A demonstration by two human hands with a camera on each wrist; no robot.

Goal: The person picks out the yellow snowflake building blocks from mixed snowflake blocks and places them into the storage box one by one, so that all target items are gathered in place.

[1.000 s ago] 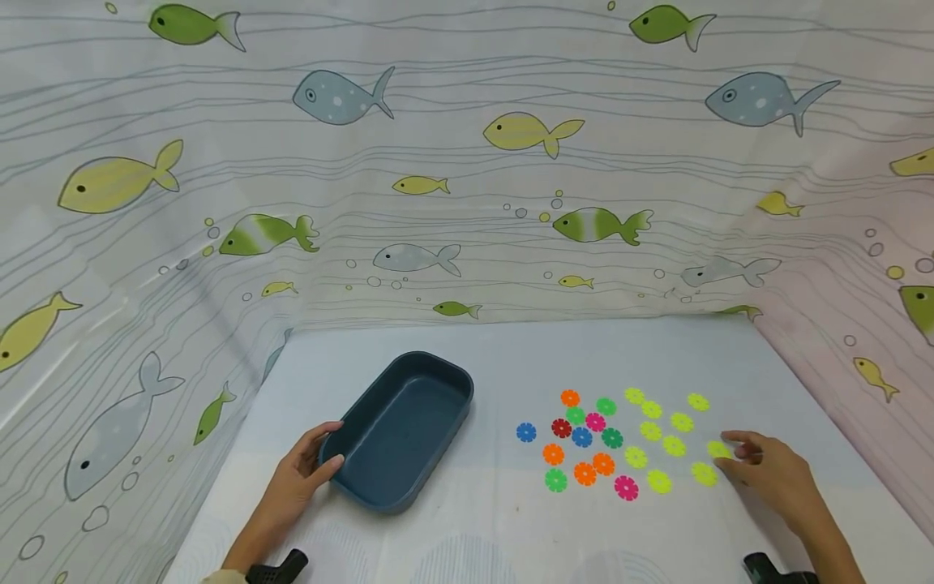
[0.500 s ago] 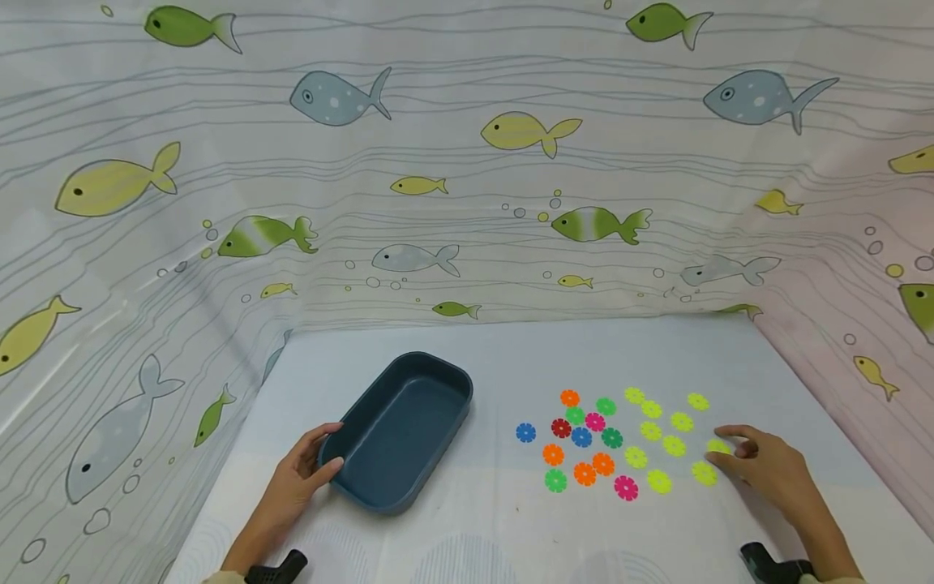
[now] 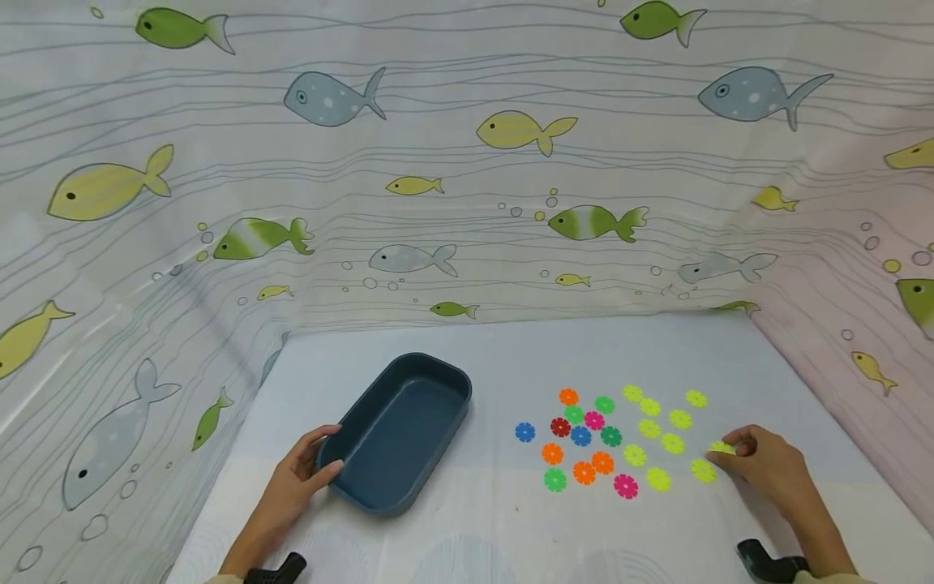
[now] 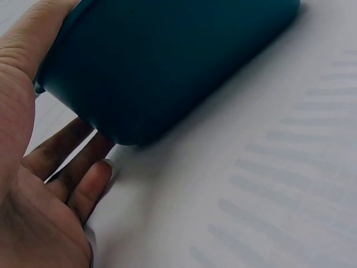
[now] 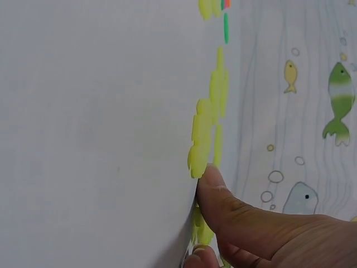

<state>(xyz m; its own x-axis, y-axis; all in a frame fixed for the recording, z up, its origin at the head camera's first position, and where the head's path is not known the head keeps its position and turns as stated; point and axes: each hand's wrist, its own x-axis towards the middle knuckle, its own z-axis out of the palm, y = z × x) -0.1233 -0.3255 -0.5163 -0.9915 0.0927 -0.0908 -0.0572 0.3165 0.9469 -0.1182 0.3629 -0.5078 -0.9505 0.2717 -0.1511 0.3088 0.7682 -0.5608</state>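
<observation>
While the left hand [image 3: 288,478] holds the blue tub [image 3: 394,434] at about eight o'clock on its rim, the right hand [image 3: 766,469] pinches a yellow disc [image 3: 721,447] between thumb and fingers, over toward three o'clock from the tub. From where I stand, I can't tell whether that disc is fully off the white table [image 3: 496,527] or has an edge resting on it. The tub sits flat, its long side slanting from about seven to one o'clock.

Nine loose yellow discs [image 3: 672,444] lie near the right hand, mostly between nine and eleven o'clock from it; one of them is just beside the pinched disc, at about seven o'clock. Farther off at nine o'clock from that hand, between it and the tub, orange discs [image 3: 584,473], green discs [image 3: 555,480], pink discs [image 3: 625,487], blue discs [image 3: 525,432] and a dark red disc [image 3: 560,427] lie scattered close together. At twelve o'clock, beyond the table, hangs a fish-patterned sheet [image 3: 438,223].
</observation>
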